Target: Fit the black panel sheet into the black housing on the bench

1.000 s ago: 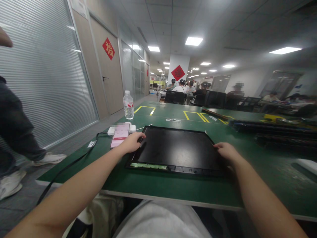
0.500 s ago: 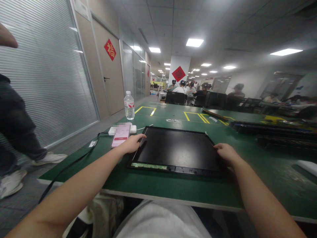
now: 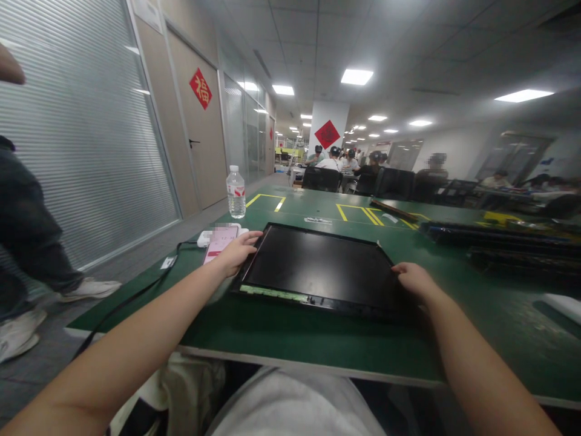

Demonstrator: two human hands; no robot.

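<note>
Together, both hands' fingers (image 3: 250, 241) grip the black panel (image 3: 320, 260)
Opposite side edges held, above green tabletop (image 3: 318, 357)

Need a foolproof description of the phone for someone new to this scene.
Find the green table, then the black panel between the two hands. Just left of it, partly behind the left wrist, lies the phone: flat, with a lit pink screen, unlike the upright clear bottle beyond.

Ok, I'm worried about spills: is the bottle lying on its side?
No, the bottle stands upright on the green table, beyond the phone.
</note>
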